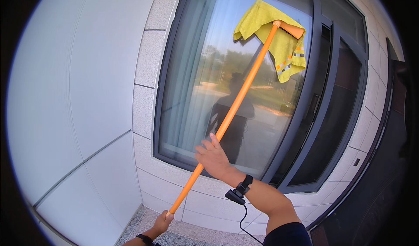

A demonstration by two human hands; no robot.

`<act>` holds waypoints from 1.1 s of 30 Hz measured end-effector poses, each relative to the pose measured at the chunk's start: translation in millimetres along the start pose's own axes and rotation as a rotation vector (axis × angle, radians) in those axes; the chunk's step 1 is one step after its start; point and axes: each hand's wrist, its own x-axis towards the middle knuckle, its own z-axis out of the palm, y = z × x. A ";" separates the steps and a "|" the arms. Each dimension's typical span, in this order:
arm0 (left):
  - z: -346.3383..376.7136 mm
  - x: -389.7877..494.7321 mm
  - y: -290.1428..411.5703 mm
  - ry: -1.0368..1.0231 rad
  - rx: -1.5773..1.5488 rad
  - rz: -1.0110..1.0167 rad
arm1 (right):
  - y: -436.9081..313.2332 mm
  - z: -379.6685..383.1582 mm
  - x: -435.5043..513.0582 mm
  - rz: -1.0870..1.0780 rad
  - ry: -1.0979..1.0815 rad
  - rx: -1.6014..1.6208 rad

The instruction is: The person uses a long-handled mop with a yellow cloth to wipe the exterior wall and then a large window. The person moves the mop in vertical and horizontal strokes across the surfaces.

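Note:
A long orange broom handle [240,95] slants up across the window from lower left to upper right. My left hand [162,222] grips its bottom end, low in the picture. Around its middle part is my right hand [213,157], with the fingers loosely curled and partly raised. At the top, the orange broom head [292,30] shows a row of dark bristles. A yellow towel [260,15] with a checked orange, white and grey band hangs over the head and lies against the upper right of the window pane [212,115]. The towel hides part of the head.
A dark grey frame [156,115] surrounds the pane, which reflects a person and trees. To its right a narrow window sash [340,115] stands ajar. White panels [98,82] form the left wall. A cable [242,218] hangs from a device on my right wrist.

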 end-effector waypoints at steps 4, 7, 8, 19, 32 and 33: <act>8.6 48.2 95.7 0.018 -0.104 0.012 | 75.3 -25.3 45.3 -0.028 0.077 -0.107; 12.6 87.3 168.1 -0.027 -0.249 0.047 | 130.8 -42.2 81.1 -0.025 0.135 -0.203; 11.4 100.4 191.8 -0.031 -0.280 0.088 | 149.0 -46.5 92.9 -0.029 0.176 -0.232; -24.3 257.9 413.0 -0.055 -0.373 0.234 | 343.7 -56.0 234.4 0.222 0.534 -0.560; -73.5 380.4 516.1 0.118 -0.347 0.366 | 382.0 13.0 311.4 0.225 0.709 -0.454; -77.3 384.4 516.8 0.135 -0.333 0.379 | 380.1 14.6 315.3 0.197 0.710 -0.435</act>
